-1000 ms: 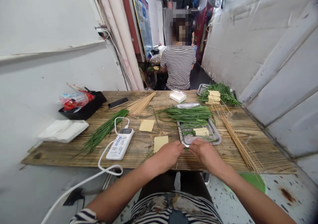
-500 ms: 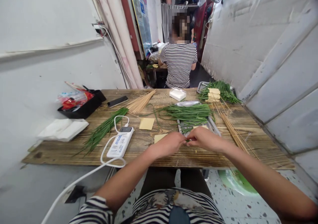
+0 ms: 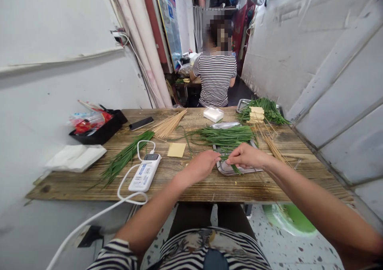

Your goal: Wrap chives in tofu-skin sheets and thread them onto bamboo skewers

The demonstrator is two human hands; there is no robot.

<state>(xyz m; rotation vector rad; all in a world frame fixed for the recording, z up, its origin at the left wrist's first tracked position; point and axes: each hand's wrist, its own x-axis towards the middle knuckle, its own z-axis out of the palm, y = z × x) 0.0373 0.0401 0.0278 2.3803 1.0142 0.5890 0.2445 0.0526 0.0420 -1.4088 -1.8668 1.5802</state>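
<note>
My left hand (image 3: 204, 165) and my right hand (image 3: 245, 156) are close together over the near end of a metal tray (image 3: 223, 169). Between their pinched fingertips is a small bunch of green chives (image 3: 235, 168), its ends pointing down towards the tray. Both hands are closed on it, though the fingers hide part of the bunch. Just behind lies a larger heap of chives (image 3: 226, 135) across the tray. To the left of my left hand, a flat square yellow sheet (image 3: 176, 149), like tofu skin, rests on the wooden table (image 3: 179, 184).
Bamboo skewers (image 3: 169, 125) lie fanned out, with more skewers (image 3: 275, 148) at right. Further chives (image 3: 124, 158), a white power bank (image 3: 145, 173) with its cable, a phone (image 3: 141, 123) and a black box (image 3: 100, 130) stand left. A person (image 3: 214, 76) is beyond the table.
Both hands have moved slightly away from me, up over the tray's near end, with chives now showing between them. The second yellow sheet beside my left hand no longer shows plainly.
</note>
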